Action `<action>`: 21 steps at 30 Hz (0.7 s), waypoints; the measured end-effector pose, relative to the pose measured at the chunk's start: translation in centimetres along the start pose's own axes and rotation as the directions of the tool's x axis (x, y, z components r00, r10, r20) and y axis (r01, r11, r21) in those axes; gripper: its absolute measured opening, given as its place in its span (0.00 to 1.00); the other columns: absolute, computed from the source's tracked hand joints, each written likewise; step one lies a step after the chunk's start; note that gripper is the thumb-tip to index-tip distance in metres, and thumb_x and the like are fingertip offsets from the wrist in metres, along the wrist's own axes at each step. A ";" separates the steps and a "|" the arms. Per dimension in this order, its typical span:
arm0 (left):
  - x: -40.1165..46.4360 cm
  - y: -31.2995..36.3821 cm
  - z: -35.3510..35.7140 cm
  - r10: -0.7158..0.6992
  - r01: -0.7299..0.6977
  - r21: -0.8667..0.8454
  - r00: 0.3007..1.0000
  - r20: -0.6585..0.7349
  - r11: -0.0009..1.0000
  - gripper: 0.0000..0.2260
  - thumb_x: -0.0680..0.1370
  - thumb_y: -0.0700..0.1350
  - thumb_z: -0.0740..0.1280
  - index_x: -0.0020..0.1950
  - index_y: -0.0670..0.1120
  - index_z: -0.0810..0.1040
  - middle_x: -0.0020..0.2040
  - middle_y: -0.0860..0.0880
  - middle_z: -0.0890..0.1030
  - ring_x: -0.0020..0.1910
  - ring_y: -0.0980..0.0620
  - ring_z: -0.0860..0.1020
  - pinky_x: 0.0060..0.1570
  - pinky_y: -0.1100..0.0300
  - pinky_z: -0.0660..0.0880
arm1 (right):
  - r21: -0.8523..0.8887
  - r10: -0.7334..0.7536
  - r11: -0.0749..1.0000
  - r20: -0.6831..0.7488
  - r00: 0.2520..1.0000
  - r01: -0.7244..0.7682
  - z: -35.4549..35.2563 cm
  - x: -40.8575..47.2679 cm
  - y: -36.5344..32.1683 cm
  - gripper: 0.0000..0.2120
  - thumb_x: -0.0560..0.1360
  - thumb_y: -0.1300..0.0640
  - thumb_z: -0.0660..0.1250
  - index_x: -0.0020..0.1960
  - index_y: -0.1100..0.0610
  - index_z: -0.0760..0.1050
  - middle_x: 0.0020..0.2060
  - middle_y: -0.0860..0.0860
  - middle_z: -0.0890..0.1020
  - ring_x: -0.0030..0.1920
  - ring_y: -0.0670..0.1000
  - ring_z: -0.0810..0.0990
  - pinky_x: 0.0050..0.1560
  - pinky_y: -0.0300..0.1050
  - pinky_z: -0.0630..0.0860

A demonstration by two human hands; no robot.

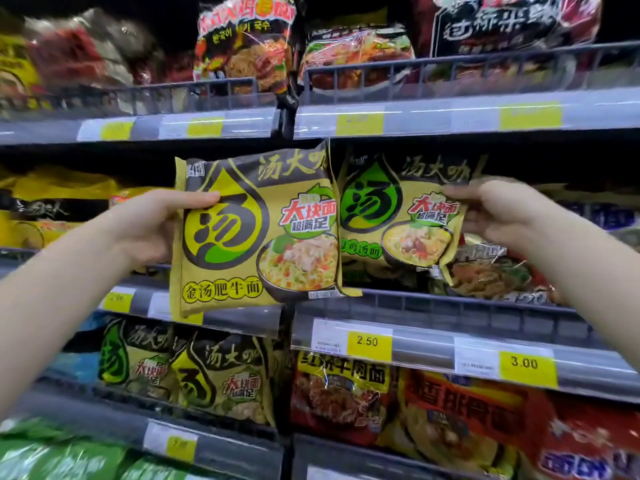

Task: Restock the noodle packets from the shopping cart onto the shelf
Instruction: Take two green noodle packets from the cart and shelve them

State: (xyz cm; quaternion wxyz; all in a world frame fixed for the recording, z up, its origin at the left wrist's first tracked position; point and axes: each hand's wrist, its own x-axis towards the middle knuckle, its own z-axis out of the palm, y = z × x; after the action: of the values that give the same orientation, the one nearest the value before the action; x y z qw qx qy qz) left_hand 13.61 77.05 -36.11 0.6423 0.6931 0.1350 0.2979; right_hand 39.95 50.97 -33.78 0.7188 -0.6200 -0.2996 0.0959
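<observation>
My left hand [152, 226] grips the left edge of a yellow-and-black noodle packet [256, 233] with a yellow drop logo, held upright in front of the middle shelf [433, 313]. My right hand [498, 209] pinches the right edge of a second, similar packet [398, 216] with a green drop logo. This one is further in, over the shelf's wire rail. The two packets sit side by side, their inner edges overlapping. The shopping cart is out of view.
Shelves above and below hold several noodle packets behind wire rails. More of the same yellow-and-black packets [194, 372] stand on the lower shelf, red ones [433, 407] to their right. Yellow price tags [369, 341] line the shelf edges. A dark packet [491, 271] lies under my right hand.
</observation>
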 end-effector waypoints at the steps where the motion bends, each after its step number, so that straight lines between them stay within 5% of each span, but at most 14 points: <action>1: -0.3 0.2 -0.2 0.003 -0.003 0.006 1.000 -0.002 1.000 0.05 0.61 0.47 0.73 0.30 0.46 0.85 0.33 0.47 0.84 0.29 0.51 0.83 0.25 0.57 0.78 | -0.006 0.008 1.000 -0.004 1.000 -0.008 0.4 0.7 0.4 0.04 0.74 0.66 0.67 0.45 0.58 0.74 0.26 0.49 0.83 0.26 0.45 0.82 0.26 0.40 0.80; 4: -0.9 0.5 -0.7 0.006 -0.005 0.018 1.000 -0.019 1.000 0.13 0.54 0.49 0.78 0.34 0.45 0.85 0.35 0.46 0.85 0.31 0.50 0.83 0.28 0.54 0.80 | -0.041 0.032 0.999 -0.010 0.999 -0.032 1.7 1.9 1.4 0.05 0.72 0.66 0.69 0.44 0.59 0.74 0.25 0.50 0.83 0.25 0.46 0.82 0.25 0.39 0.79; 7: -1.3 0.9 -0.8 0.000 0.001 0.023 0.999 -0.040 1.000 0.09 0.63 0.46 0.69 0.40 0.44 0.83 0.35 0.47 0.85 0.31 0.50 0.83 0.33 0.50 0.81 | -0.082 0.052 0.995 -0.028 0.998 -0.054 2.7 2.5 2.3 0.07 0.72 0.66 0.70 0.44 0.59 0.73 0.25 0.50 0.83 0.26 0.46 0.83 0.25 0.40 0.79; 11: -2.0 1.2 -0.7 0.010 -0.009 0.031 0.999 -0.038 0.999 0.06 0.63 0.46 0.69 0.32 0.46 0.85 0.35 0.47 0.85 0.32 0.50 0.83 0.33 0.52 0.81 | -0.158 0.066 0.985 -0.059 0.996 -0.075 3.8 2.8 3.5 0.07 0.72 0.65 0.70 0.44 0.57 0.73 0.38 0.54 0.84 0.33 0.49 0.83 0.28 0.40 0.78; 16: -2.5 0.9 -1.6 0.016 -0.016 0.070 1.000 0.000 0.997 0.27 0.39 0.51 0.82 0.36 0.45 0.86 0.38 0.46 0.85 0.35 0.49 0.84 0.32 0.54 0.80 | -0.159 0.045 0.985 -0.158 0.987 -0.070 4.7 2.8 4.4 0.08 0.72 0.66 0.70 0.40 0.58 0.72 0.47 0.58 0.82 0.39 0.53 0.81 0.41 0.47 0.78; 19: -2.7 0.7 -1.6 0.005 -0.005 0.063 1.000 -0.015 0.998 0.18 0.54 0.49 0.77 0.41 0.44 0.83 0.37 0.47 0.85 0.34 0.50 0.84 0.33 0.53 0.81 | -0.395 -0.119 0.919 -0.278 0.953 0.000 5.1 2.1 4.3 0.09 0.70 0.62 0.74 0.48 0.61 0.78 0.57 0.60 0.80 0.49 0.56 0.79 0.55 0.48 0.74; 21: -2.8 0.5 -1.6 0.019 -0.018 0.060 1.000 -0.016 0.998 0.17 0.56 0.49 0.76 0.41 0.45 0.84 0.37 0.47 0.85 0.34 0.50 0.84 0.34 0.53 0.81 | -0.601 -0.249 0.799 -0.282 0.926 0.032 5.4 1.8 4.2 0.18 0.71 0.62 0.73 0.60 0.64 0.77 0.60 0.61 0.79 0.58 0.59 0.78 0.55 0.45 0.72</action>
State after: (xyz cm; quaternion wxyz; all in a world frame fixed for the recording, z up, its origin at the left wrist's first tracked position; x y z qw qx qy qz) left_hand 10.37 76.74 -36.26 0.6173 0.7109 0.1429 0.3052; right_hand 39.38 57.26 -36.95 0.5389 -0.7934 -0.2287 -0.1665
